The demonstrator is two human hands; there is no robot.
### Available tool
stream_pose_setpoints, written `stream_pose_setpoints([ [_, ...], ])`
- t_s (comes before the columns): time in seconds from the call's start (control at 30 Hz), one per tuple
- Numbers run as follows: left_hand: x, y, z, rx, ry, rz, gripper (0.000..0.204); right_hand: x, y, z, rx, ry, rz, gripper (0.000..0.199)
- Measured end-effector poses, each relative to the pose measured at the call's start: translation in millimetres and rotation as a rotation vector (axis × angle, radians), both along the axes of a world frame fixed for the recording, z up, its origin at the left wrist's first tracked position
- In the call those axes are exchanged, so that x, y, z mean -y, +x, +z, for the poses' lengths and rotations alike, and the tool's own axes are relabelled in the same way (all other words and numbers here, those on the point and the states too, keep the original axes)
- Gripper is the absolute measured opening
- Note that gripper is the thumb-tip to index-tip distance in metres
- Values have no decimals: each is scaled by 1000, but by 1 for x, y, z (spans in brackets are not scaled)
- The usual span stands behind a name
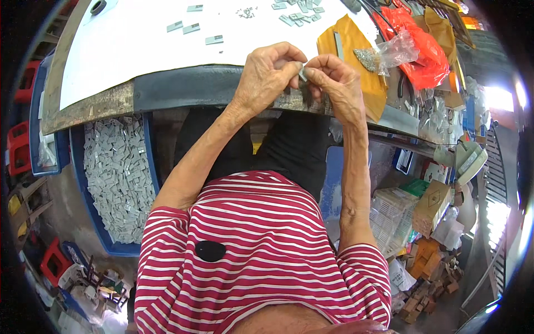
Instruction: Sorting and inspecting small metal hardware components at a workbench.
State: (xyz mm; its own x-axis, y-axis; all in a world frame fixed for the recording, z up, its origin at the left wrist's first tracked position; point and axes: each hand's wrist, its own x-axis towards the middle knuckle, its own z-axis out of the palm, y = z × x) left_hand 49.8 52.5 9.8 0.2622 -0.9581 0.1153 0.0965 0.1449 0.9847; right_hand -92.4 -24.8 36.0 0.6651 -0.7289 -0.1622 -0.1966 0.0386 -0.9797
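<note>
At the front edge of the table, my left hand and my right hand meet, fingertips pinched together. Between them is a small grey rectangular piece, mostly covered by the fingers. Whether a second, tinier part is in the pinch, I cannot tell. Beyond my left hand, a few similar grey pieces lie apart on white paper. Farther back is a scatter of tiny metal parts, with a loose group of grey pieces to its right. Yellow-brown paper lies beside my right hand, a narrow grey strip on it.
A clear plastic bag with small metal bits at its mouth lies by a red plastic bag. Dark-handled pliers rest nearby. Below the table at left, a blue crate holds many grey pieces. Boxes crowd the right.
</note>
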Motion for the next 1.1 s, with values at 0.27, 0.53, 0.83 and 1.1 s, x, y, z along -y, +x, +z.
stream_pose_setpoints([
  [0.27, 1, 3, -1, -71, -27, -35, 15, -9, 8, 1, 97, 25, -179, 16],
  [0.53, -1, 3, 1, 183, -34, -34, 16, -1, 3, -4, 180, 89, -158, 20],
  [0.83, 0, 1, -1, 307, -79, 67, 16, -6, 5, -13, 334, 197, -157, 22],
  [1.1, -1, -2, 1, 345, -76, 114, 15, -8, 5, -17, 379, 200, -178, 22],
])
